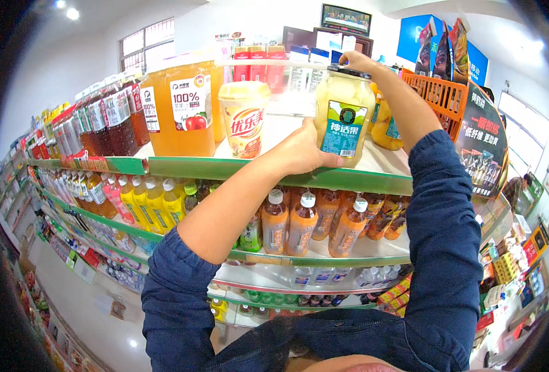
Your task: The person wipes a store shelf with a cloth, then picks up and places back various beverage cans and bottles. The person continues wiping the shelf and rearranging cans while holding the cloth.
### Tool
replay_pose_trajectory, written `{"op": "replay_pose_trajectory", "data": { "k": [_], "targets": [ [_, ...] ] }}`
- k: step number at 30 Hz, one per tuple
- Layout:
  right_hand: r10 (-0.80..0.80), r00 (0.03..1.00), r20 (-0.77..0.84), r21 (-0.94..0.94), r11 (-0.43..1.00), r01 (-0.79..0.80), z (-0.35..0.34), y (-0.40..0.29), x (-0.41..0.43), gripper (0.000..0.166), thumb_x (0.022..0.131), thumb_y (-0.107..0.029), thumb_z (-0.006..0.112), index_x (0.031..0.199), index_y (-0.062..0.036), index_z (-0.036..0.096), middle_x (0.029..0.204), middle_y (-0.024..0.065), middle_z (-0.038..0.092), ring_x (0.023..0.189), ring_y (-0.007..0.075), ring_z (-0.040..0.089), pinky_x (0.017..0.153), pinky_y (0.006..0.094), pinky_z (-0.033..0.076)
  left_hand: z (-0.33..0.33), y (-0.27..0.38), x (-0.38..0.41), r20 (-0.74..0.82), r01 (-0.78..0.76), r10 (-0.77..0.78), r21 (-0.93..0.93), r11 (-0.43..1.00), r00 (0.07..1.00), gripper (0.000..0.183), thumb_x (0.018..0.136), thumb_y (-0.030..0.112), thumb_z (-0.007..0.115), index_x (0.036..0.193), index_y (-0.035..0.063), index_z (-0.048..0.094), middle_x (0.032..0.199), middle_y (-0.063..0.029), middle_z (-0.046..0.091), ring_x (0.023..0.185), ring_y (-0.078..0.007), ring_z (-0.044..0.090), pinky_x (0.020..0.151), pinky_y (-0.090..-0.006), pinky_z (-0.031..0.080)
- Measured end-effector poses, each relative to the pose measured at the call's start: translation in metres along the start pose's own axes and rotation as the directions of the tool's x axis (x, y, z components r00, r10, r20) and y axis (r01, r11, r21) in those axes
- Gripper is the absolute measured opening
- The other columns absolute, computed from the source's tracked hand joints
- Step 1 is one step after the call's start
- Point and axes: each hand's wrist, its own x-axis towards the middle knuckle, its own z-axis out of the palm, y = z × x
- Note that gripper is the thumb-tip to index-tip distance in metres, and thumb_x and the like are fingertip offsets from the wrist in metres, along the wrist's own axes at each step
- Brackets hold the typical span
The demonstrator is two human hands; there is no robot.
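A glass jar of pale fruit (pixel 342 114) with a black lid stands upright at the front edge of the top shelf (pixel 274 172). My left hand (pixel 309 151) holds its lower part, the thumb across the front below the label. Reaching over behind the jar's lid is my right hand (pixel 360 63); its fingers are partly hidden, so what it touches cannot be told. More fruit jars (pixel 387 132) are behind my right forearm. To the left of the held jar are a lidded paper cup of instant drink (pixel 245 120) and large apple juice bottles (pixel 181 109).
Dark drink bottles (pixel 116 121) line the top shelf at left. Orange drink bottles (pixel 302 225) and yellow ones (pixel 153 204) fill the shelf below. An orange plastic basket (pixel 435 102) with snack bags is at right. A person (pixel 517 190) is in the far right background.
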Motion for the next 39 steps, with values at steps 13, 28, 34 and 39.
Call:
{"op": "replay_pose_trajectory", "data": {
  "k": [13,28,34,39],
  "targets": [
    [0.109,0.949,0.296,0.127,0.980,-0.153,-0.051,-0.120,-0.053,0.072,0.074,-0.054,0.072,0.125,-0.0049,0.061,0.122,0.0205,0.060,0.113,0.0307,0.056,0.099,0.0409,0.042,0.002,0.012,0.013,0.063,-0.046,0.077,-0.392,0.919,0.995,0.081,0.071,0.015,0.084,0.137,0.0039,0.039,0.121,-0.0093,0.061,0.111,-0.0203,0.059,0.100,-0.0342,0.047],
    [0.334,0.943,-0.013,-0.414,0.856,-0.309,-0.090,-0.060,-0.084,0.053,0.090,-0.045,0.063,0.115,0.0018,0.066,0.107,0.0204,0.067,0.085,0.0265,0.068,0.074,0.0350,0.055,-0.001,0.017,0.013,0.259,0.173,-0.018,-0.589,0.789,0.966,0.070,0.073,0.013,0.083,0.133,0.0036,0.047,0.119,-0.0093,0.062,0.108,-0.0205,0.061,0.099,-0.0343,0.047],
    [0.545,0.832,0.106,-0.535,0.736,-0.415,-0.075,-0.078,-0.123,0.041,0.092,-0.038,0.062,0.108,-0.0006,0.070,0.113,0.0188,0.067,0.104,0.0301,0.064,0.088,0.0403,0.051,-0.003,0.008,0.009,0.206,0.126,-0.014,-0.540,0.832,0.979,0.069,0.075,0.020,0.083,0.131,0.0010,0.048,0.120,-0.0099,0.062,0.109,-0.0205,0.061,0.097,-0.0334,0.048],
    [0.506,0.862,0.030,-0.463,0.771,-0.437,-0.075,-0.075,-0.126,0.042,0.093,-0.039,0.061,0.110,-0.0013,0.070,0.114,0.0178,0.067,0.104,0.0301,0.065,0.088,0.0409,0.051,-0.001,0.019,0.008,0.216,0.162,-0.053,-0.527,0.835,0.975,0.066,0.076,0.019,0.082,0.130,0.0013,0.050,0.121,-0.0096,0.061,0.110,-0.0201,0.060,0.098,-0.0339,0.048]
  ]
}}
